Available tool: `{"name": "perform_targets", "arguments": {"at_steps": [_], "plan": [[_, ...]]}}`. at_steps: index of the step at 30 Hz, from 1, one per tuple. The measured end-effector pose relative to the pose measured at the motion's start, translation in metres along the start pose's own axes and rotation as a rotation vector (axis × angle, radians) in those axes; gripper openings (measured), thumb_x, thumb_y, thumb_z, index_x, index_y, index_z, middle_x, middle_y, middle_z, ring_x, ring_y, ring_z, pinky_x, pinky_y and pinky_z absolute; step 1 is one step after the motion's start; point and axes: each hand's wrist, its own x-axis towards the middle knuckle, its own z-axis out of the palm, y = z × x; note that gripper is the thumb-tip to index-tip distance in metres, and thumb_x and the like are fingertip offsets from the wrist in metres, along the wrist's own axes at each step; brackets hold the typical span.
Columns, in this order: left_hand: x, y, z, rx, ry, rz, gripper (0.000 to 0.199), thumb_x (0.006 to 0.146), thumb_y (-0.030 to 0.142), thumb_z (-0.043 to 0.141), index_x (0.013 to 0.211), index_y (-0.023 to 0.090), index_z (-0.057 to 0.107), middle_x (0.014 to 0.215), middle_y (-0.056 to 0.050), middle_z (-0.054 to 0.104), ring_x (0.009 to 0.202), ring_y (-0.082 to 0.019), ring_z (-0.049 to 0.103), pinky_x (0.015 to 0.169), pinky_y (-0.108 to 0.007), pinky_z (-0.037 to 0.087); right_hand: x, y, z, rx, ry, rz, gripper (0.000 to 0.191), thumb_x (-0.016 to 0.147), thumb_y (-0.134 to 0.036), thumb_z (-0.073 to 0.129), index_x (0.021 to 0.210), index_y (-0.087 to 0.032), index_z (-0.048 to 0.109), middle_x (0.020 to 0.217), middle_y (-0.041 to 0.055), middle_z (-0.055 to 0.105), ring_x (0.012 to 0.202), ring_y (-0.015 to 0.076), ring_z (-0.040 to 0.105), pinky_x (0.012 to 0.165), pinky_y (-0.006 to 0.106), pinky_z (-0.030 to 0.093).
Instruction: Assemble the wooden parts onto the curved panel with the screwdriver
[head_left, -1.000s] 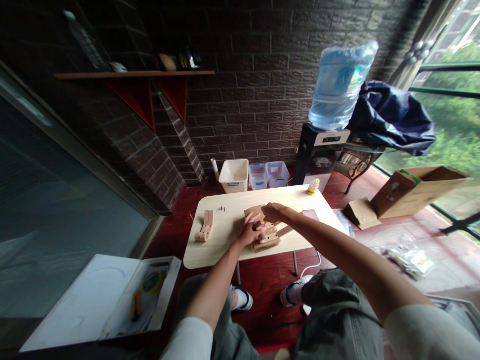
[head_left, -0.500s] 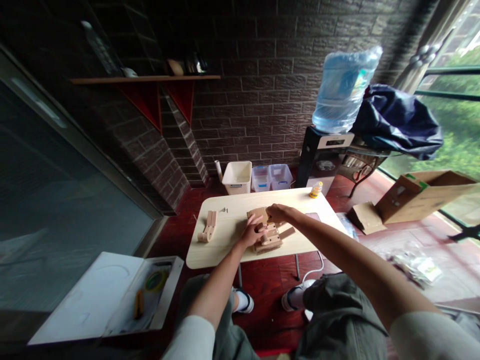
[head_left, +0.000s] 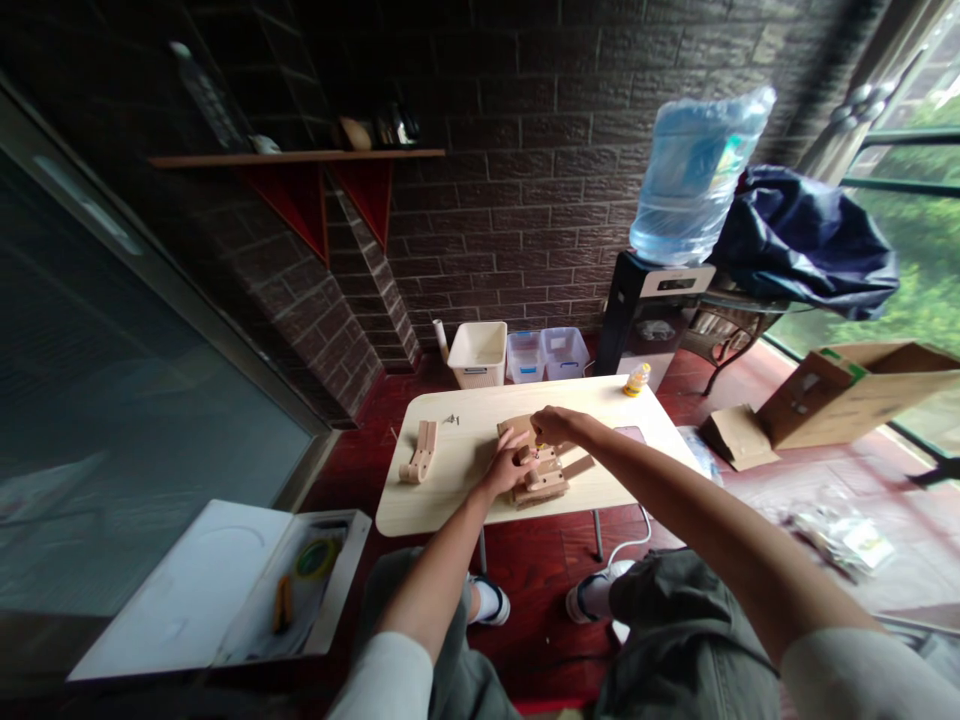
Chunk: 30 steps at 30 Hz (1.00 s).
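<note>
The wooden assembly (head_left: pixel 545 487) lay near the front edge of the pale bench (head_left: pixel 457 490), right of its middle, with both hands over it and much of its far side covered; the left hand (head_left: pixel 507 464) rested against it, fingers partly spread and thumb apart, about a small rounded block (head_left: pixel 523 455), though how firmly they gripped could not be told; the right hand (head_left: pixel 553 425) was curled just above the far part, fingers bent inward, and whatever they enclosed was hidden (a speck of yellow showed below them, too small to name). A brown board (head_left: pixel 513 427) stuck out behind the hands, its right part covered; a wooden strip (head_left: pixel 578 467) emerged from beneath the right forearm, which also cut off part of a flat pinkish object (head_left: pixel 631 433); well apart to the left lay a curved wooden piece (head_left: pixel 421 452), near some tiny, dark metal bits (head_left: pixel 451 419), hard to make out.
</note>
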Motion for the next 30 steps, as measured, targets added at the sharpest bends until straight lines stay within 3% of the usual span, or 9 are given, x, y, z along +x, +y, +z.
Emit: {"name": "perform_targets", "arguments": {"at_steps": [5,11,16,20,23,30], "plan": [[-0.002,0.002,-0.001,-0.003,0.019,-0.023,0.056,0.083,0.034,0.075,0.138,0.027,0.064,0.156,-0.007,0.049,0.155,-0.029,0.03,0.127,-0.043,0.028,0.005,0.0,0.003,0.002,-0.057,0.032,0.028,0.092,-0.027,0.066,0.104,-0.004,0.077,0.09,0.0184,0.08,0.077,0.0216,0.074,0.066,0.025,0.052],[-0.002,0.003,-0.002,-0.029,-0.001,-0.044,0.051,0.081,0.032,0.076,0.132,0.027,0.068,0.156,-0.007,0.049,0.151,-0.03,0.037,0.127,-0.041,0.029,-0.017,0.001,-0.007,0.017,-0.025,0.03,0.04,0.088,-0.035,0.072,0.121,-0.014,0.073,0.104,0.0138,0.08,0.082,0.0218,0.075,0.066,0.025,0.052],[-0.002,0.001,-0.001,-0.054,0.035,-0.041,0.06,0.08,0.035,0.077,0.138,0.028,0.063,0.162,-0.006,0.042,0.155,-0.028,0.03,0.127,-0.043,0.028,-0.018,0.001,-0.006,0.01,0.031,0.012,0.038,0.088,-0.029,0.071,0.125,-0.017,0.071,0.117,0.0135,0.077,0.097,0.0232,0.074,0.073,0.024,0.052],[-0.002,-0.001,-0.001,-0.058,0.024,-0.024,0.054,0.08,0.034,0.076,0.133,0.027,0.067,0.158,-0.007,0.047,0.156,-0.029,0.027,0.128,-0.041,0.026,-0.006,0.001,0.001,0.042,-0.034,0.024,0.029,0.092,-0.031,0.068,0.108,-0.009,0.076,0.095,0.0146,0.08,0.079,0.0199,0.075,0.065,0.022,0.051],[-0.002,-0.004,-0.001,-0.061,0.03,-0.029,0.059,0.08,0.034,0.076,0.137,0.025,0.064,0.16,-0.008,0.044,0.156,-0.029,0.028,0.127,-0.041,0.027,-0.002,0.001,0.004,0.062,-0.07,0.043,0.034,0.097,-0.036,0.061,0.099,-0.006,0.077,0.086,0.0149,0.08,0.069,0.0176,0.074,0.06,0.021,0.05],[-0.001,-0.007,0.004,-0.057,0.039,-0.017,0.061,0.082,0.036,0.075,0.141,0.027,0.061,0.161,-0.007,0.042,0.156,-0.028,0.029,0.127,-0.04,0.027,-0.013,0.0,-0.003,0.019,-0.01,0.01,0.04,0.087,-0.034,0.074,0.122,-0.014,0.071,0.11,0.0144,0.078,0.089,0.0221,0.075,0.069,0.024,0.052]]}}
